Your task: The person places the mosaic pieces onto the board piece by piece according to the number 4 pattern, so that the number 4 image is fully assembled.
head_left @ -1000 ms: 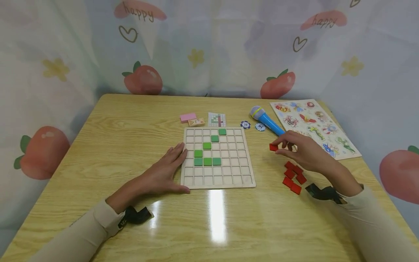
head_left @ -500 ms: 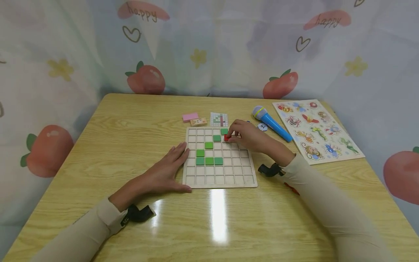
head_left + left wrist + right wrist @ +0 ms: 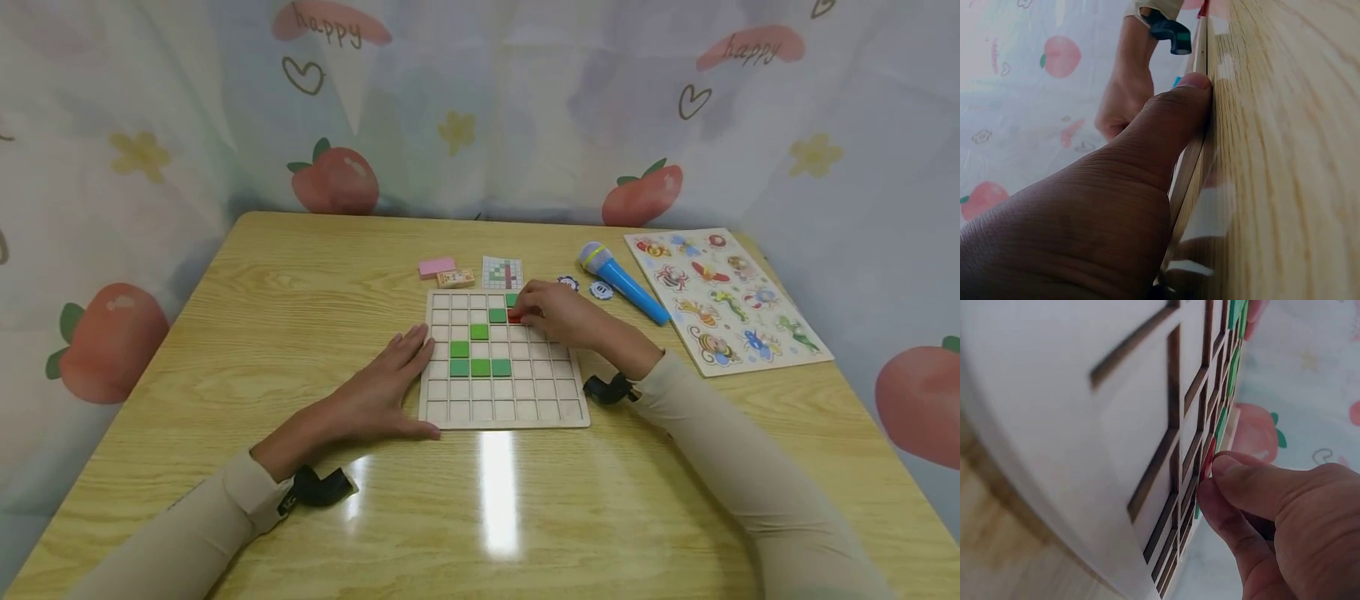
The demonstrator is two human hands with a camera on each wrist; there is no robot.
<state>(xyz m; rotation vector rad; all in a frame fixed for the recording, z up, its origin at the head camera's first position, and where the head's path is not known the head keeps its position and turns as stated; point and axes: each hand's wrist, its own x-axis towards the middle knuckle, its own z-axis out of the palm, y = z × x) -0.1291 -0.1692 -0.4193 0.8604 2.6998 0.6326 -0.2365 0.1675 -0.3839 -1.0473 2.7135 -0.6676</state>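
Note:
A wooden grid board (image 3: 502,412) lies on the table with several green square tiles (image 3: 480,367) set in its cells. My right hand (image 3: 562,315) pinches a red square tile (image 3: 514,317) between thumb and fingertips, at a cell in the second row from the top, just right of a green tile. In the right wrist view the red tile (image 3: 1209,459) is tilted at the grid, partly covered by the fingertips. Fingers extended, my left hand (image 3: 378,392) rests along the board's left edge, its thumb at the front left corner.
Behind the board lie a small patterned grid card (image 3: 501,272), a pink block (image 3: 437,267) and a printed block (image 3: 455,279). Two round chips (image 3: 601,290), a blue toy microphone (image 3: 626,287) and an insect picture board (image 3: 738,325) are at the right. My right sleeve (image 3: 727,442) crosses the table.
My right hand has carried the red tile left from beside the microphone onto the board, then lowered it at the cell. The sleeve now hides the red tile pile. The left hand stays put.

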